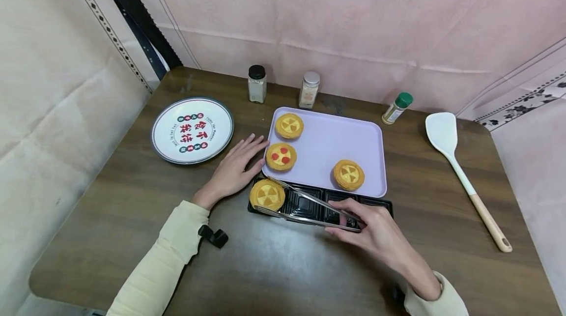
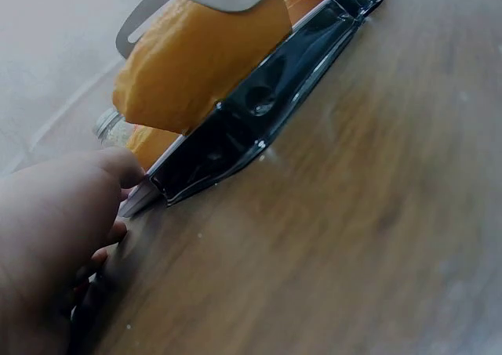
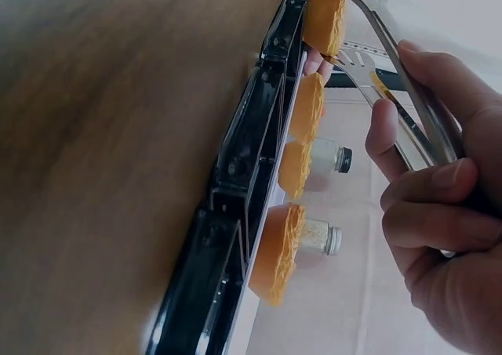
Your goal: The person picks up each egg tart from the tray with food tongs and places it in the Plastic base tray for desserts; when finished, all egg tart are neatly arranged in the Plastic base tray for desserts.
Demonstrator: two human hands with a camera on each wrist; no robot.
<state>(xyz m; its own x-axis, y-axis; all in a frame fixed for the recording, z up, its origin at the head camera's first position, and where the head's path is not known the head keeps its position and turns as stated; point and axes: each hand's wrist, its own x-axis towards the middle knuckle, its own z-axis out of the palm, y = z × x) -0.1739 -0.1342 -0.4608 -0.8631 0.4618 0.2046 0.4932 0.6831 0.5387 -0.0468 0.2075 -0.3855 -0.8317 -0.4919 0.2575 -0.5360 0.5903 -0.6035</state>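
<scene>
Your right hand (image 1: 376,232) grips the metal tongs (image 1: 305,208) w/ fingers curled round the handle end, near-right of the black tray (image 1: 376,204). Tongs' long axis runs roughly left-right across the worktop (image 1: 110,208), handle end at right, tips pointing left & slightly far. The two arms are spread at the tips, one each side of the tart (image 1: 267,194), which sits at the left end of the black tray; the left wrist view shows a tong blade on top of it, so looks clamped, tho exact contact on the near side is hard to tell. Your left hand (image 1: 234,166) lies flat on the worktop, fingers straight & relaxed, fingertips just beside the left edge of the lilac tray (image 1: 327,144), holding nothing. Lilac tray is just far of the black tray, edge overlapping it, w/ three more tarts: two at its left side, one near-right. Printed plate (image 1: 192,130) is far-left; three spice jars stand along the far edge; white spatula (image 1: 460,168) lies at right, blade far, handle near-right. Small black clip (image 1: 213,236) sits by your left sleeve.
</scene>
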